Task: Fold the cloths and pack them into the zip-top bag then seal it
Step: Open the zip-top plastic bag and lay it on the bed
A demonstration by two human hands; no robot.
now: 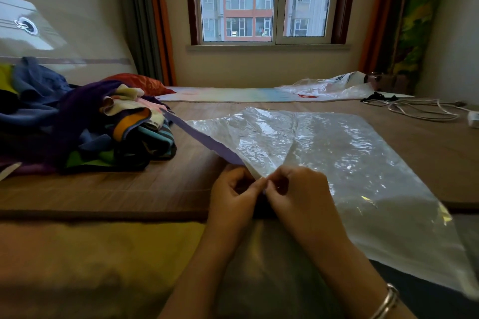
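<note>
Both hands pinching near corner of zip-top bag at its purple zip strip, likely prying mouth open. Cloths heaped unfolded, left on bed.

A large clear zip-top bag lies flat and crinkled on the brown surface at centre-right, its purple zip strip running along the left edge. Its near left corner is lifted. To the far left, well apart from the bag, the cloths sit in a loose unfolded heap of purple, blue, cream, orange and green.
</note>
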